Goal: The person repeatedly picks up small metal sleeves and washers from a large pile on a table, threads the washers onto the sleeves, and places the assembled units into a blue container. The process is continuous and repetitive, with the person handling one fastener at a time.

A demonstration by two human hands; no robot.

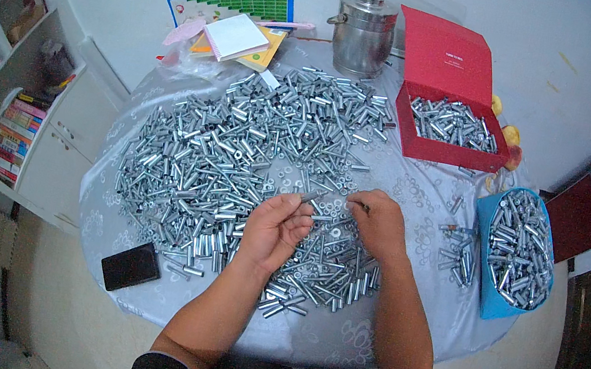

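Note:
Over a heap of loose metal hardware [197,169], my left hand [274,234] pinches a thin metal bolt [311,196] between thumb and fingertips, its tip pointing right. My right hand [382,225] is just to the right, fingers closed in a pinch on something small and dark that I cannot make out. A narrow gap separates the two hands. The heap mixes shiny sleeves, long bolts, nuts and flat washers. Several washers [335,232] lie loose between and beneath my hands.
A red box [449,153] of metal parts stands open at the back right, a blue fabric bin [494,282] of them at the right. A small pile [458,258] lies beside the bin. Also on the table are a metal pot [364,37], notebooks [235,37] and a black phone [131,267].

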